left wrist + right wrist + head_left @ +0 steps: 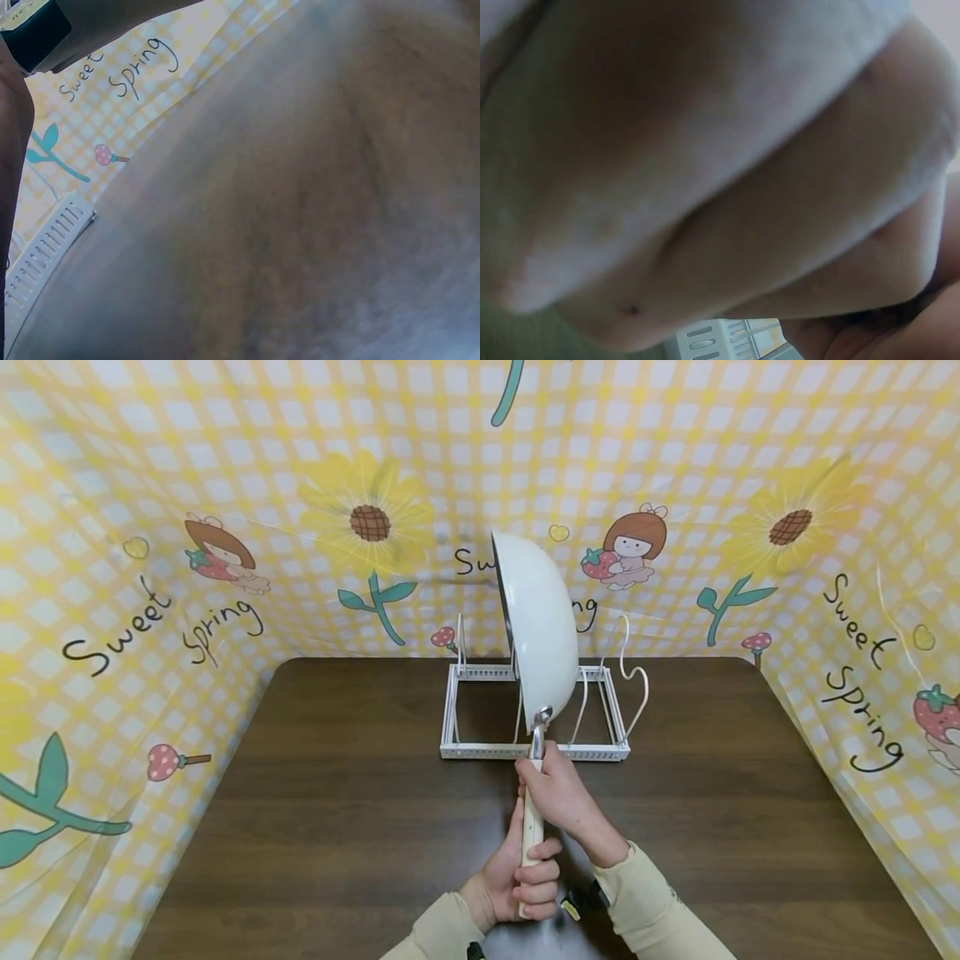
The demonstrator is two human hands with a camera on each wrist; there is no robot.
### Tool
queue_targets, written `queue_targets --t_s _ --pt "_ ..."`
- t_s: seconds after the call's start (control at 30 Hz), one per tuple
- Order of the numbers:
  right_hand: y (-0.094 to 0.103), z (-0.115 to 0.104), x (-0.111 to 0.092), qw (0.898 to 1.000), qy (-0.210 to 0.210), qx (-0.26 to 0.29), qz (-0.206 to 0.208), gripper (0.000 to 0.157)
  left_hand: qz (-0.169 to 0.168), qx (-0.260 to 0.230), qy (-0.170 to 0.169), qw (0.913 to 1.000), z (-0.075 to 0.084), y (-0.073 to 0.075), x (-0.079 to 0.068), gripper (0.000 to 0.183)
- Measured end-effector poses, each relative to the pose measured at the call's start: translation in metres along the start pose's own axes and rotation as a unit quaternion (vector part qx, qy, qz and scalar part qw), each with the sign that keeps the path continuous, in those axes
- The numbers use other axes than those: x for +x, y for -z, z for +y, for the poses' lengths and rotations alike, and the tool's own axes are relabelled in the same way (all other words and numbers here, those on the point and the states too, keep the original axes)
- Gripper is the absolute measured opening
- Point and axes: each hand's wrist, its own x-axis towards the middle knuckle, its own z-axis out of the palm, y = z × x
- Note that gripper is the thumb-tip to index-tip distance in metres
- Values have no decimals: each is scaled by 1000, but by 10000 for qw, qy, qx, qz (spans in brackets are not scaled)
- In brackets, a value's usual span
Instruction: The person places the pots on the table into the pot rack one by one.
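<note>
A white pan (546, 627) stands on its edge, its rounded underside facing right and its dark inner rim just showing on the left. Its pale handle (532, 827) points toward me. My left hand (501, 881) grips the lower end of the handle, fingers wrapped round it. Higher up, close to the metal neck, my right hand (562, 793) holds the same handle. Behind the hands lies a white metal rack (536, 750) with upright wire dividers (643, 689); the pan is over it, among the wires. Whether the pan touches the rack I cannot tell. Curled fingers (780, 202) fill the right wrist view.
The rack sits near the back of a dark wooden table (337, 810). A yellow checked cloth (285, 435) printed with flowers hangs behind the table and along both sides. In the left wrist view, the rack's slotted rail (46, 247) shows at the left edge.
</note>
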Motion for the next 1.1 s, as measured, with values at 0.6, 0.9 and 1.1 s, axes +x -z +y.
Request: queue_targets --t_s 0.6,0.9,1.1 --pt "3 6 1 9998 20 -175 -6 12 369 156 -36 9992 -4 2 3 71" --pt "4 12 0 9997 -84 -188 -92 14 998 364 -119 9943 -9 1 4 71" --pt "6 14 0 9995 -62 -307 -102 15 1419 563 -113 9882 -9 5 4 70"
